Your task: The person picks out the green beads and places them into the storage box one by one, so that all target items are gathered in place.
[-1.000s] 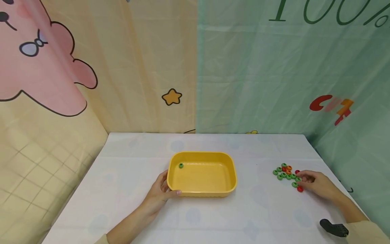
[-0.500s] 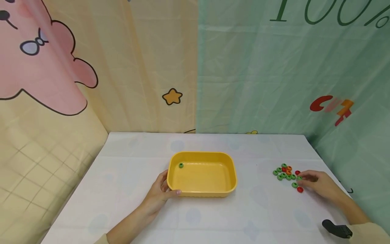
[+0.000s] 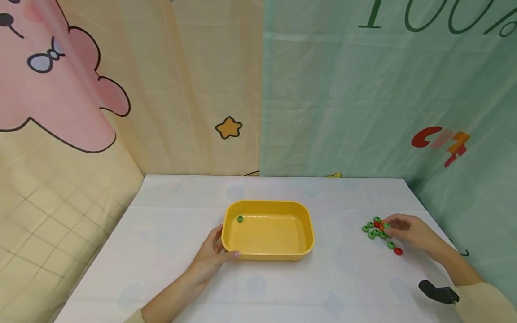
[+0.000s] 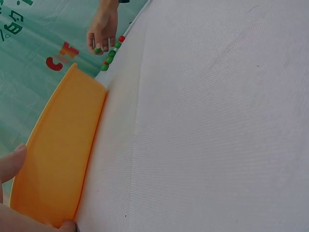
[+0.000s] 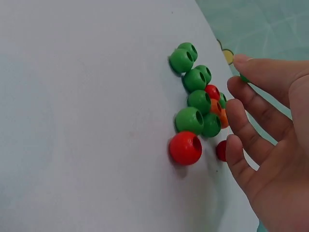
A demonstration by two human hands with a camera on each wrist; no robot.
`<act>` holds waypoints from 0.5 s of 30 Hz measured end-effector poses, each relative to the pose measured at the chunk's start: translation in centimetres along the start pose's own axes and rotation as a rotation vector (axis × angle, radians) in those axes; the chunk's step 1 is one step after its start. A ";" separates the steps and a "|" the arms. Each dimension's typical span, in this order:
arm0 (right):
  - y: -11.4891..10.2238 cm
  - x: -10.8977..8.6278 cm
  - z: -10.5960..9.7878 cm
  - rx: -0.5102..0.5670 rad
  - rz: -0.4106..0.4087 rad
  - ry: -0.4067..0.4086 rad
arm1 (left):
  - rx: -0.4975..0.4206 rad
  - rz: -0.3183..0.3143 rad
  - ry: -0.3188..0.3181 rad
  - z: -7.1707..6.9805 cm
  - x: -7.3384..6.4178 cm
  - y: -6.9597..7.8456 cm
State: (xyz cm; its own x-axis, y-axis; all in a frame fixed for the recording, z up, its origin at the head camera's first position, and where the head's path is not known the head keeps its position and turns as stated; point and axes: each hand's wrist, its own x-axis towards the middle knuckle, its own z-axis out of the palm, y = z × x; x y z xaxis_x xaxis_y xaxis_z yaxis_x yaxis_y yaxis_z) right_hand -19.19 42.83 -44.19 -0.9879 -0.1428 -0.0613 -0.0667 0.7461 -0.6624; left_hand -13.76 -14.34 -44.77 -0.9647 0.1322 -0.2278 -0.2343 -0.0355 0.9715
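On the table stands a yellow rectangular tray (image 3: 274, 233) with one green bead (image 3: 240, 219) inside, near its far left corner. My left hand (image 3: 209, 259) grips the tray's left end, thumb at the front rim. Over at the right, my right hand (image 3: 418, 235) pinches a green bead (image 5: 244, 78) between thumb and index finger, mostly covered by the fingers in the right wrist view. Just below and beside that hand lies a loose cluster of holed beads: several green beads (image 5: 189, 120), orange beads (image 5: 215, 106) and red beads (image 5: 186, 148).
White cloth with faint pale prints covers the table (image 3: 323, 287). Behind it hang a yellow curtain (image 3: 181, 89) and a green curtain (image 3: 343, 89). A black strap-like piece (image 3: 439, 292) sits at my right sleeve cuff.
My right hand has picked up a green bead from the cluster's right side and moved slightly left and away from me, low over the other beads. My left hand and the tray stay put.
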 end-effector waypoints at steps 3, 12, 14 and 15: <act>-0.8 0.5 0.1 0.026 -0.019 -0.005 | -0.004 0.002 -0.001 0.0 0.0 0.0; -2.9 2.2 0.5 0.095 -0.074 -0.064 | -0.019 0.014 -0.019 -0.1 0.1 -0.1; -3.4 2.7 0.6 0.105 -0.078 -0.073 | -0.020 0.014 -0.019 -0.1 0.1 -0.1; -3.7 2.9 0.7 0.110 -0.079 -0.078 | -0.021 0.013 -0.019 -0.1 0.1 -0.1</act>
State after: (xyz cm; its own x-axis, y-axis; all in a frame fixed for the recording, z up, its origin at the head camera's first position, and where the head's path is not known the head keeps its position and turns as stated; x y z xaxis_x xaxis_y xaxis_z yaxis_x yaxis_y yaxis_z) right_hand -21.71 39.23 -42.45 -0.9660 -0.2514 -0.0604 -0.1240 0.6555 -0.7449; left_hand -13.81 -14.40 -44.90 -0.9653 0.1502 -0.2136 -0.2244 -0.0586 0.9727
